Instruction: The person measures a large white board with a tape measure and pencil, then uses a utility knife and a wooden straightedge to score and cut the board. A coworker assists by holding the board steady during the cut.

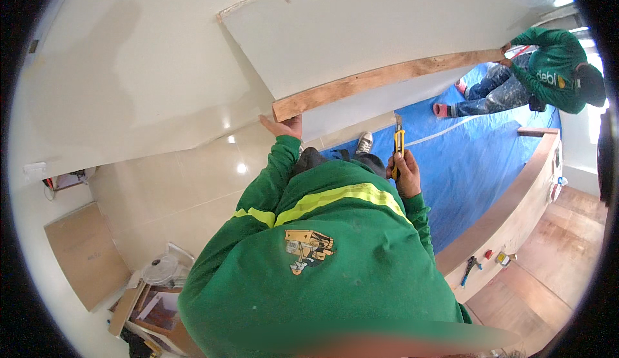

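My left hand (284,128) is under the near end of a long wooden plank (374,79), gripping it from below; part of the fingers is hidden by the wood. The plank runs along the lower edge of a large white panel (361,26) against the wall. In my right hand (407,172) is a yellow and black utility knife (399,145), its blade end pointing away from me. At the plank's far end, a co-worker (556,68) in a green top and paint-marked jeans sits with both hands on the wood.
Blue plastic sheeting (477,171) covers the floor at the right. A long wooden partition (490,219) borders it, with a blue-handled tool (471,271) and a tape measure (504,258) on it. At lower left are a brown board (87,255) and a cabinet (158,313).
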A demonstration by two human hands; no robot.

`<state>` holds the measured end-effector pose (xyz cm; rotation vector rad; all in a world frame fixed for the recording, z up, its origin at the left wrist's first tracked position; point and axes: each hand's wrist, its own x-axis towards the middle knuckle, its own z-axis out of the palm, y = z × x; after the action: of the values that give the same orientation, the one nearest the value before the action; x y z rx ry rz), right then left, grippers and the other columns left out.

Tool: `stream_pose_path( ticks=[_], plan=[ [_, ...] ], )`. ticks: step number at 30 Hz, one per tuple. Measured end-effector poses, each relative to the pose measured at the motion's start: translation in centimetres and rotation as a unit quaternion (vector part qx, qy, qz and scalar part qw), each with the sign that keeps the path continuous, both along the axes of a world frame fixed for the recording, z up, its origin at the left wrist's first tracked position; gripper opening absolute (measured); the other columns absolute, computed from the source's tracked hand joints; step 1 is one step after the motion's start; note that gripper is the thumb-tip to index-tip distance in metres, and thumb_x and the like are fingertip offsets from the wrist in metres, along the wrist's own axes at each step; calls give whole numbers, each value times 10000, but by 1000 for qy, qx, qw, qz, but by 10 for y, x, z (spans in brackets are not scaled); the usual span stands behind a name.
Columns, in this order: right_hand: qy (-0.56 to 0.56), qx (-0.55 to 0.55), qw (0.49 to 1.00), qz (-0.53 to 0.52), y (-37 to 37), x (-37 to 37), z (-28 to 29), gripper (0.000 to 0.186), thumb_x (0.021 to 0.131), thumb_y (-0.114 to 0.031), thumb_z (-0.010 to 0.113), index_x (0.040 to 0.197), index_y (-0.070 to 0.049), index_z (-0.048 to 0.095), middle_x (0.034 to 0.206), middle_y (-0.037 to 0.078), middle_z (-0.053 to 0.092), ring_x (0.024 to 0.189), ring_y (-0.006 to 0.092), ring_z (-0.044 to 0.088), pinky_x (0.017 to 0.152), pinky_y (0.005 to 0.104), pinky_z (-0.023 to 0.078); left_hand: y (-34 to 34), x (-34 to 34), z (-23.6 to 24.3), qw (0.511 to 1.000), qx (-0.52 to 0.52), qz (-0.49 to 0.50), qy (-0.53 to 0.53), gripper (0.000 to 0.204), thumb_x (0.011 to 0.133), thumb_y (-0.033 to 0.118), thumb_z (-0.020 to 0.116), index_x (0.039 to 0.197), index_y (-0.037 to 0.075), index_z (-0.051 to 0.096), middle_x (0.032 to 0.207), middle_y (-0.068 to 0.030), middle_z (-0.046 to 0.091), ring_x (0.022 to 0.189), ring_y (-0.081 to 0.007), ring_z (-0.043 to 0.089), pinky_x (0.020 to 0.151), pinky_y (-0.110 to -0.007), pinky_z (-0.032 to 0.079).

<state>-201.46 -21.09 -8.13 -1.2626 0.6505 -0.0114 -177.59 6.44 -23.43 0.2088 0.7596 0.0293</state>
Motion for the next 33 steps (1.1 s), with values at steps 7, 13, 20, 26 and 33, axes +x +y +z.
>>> stream_pose_path(
  ticks=[7,13,20,26,33],
  plan=[
    [33,-31,996,80,-26,18,20,243,1073,-295,573,1056,-53,555,790,31,593,652,124,568,604,285,474,-1,14,-71,977,-110,1,-184,790,930,752,527,1343,81,584,1248,-143,647,1150,-296,629,1007,-451,507],
    [67,-79,978,178,-51,52,28,262,1073,-308,550,1051,-47,554,817,40,601,653,140,577,605,297,470,-16,21,-107,990,117,73,17,689,987,674,528,1329,81,608,1229,-98,680,1136,-248,652,991,-422,522],
    [65,-95,952,282,-96,79,40,247,1084,-293,531,1038,-51,548,801,45,594,645,134,569,594,281,449,-20,41,-112,967,211,145,6,714,1008,642,540,1389,40,584,1242,-87,664,1116,-239,659,993,-400,532],
    [29,-90,972,216,-85,88,58,207,1099,-262,513,1053,-61,535,833,40,559,669,136,560,602,271,465,17,-2,-77,966,242,-40,-86,571,1072,417,547,1463,1,523,1318,-104,638,1180,-219,631,997,-344,533],
    [-1,-56,984,170,-43,64,62,248,1083,-305,554,1056,-60,530,830,33,575,671,130,570,618,281,472,51,-31,-52,887,346,-193,-239,699,916,-87,643,1563,41,412,1500,-115,521,1325,-187,552,1097,-309,468]
  ],
)
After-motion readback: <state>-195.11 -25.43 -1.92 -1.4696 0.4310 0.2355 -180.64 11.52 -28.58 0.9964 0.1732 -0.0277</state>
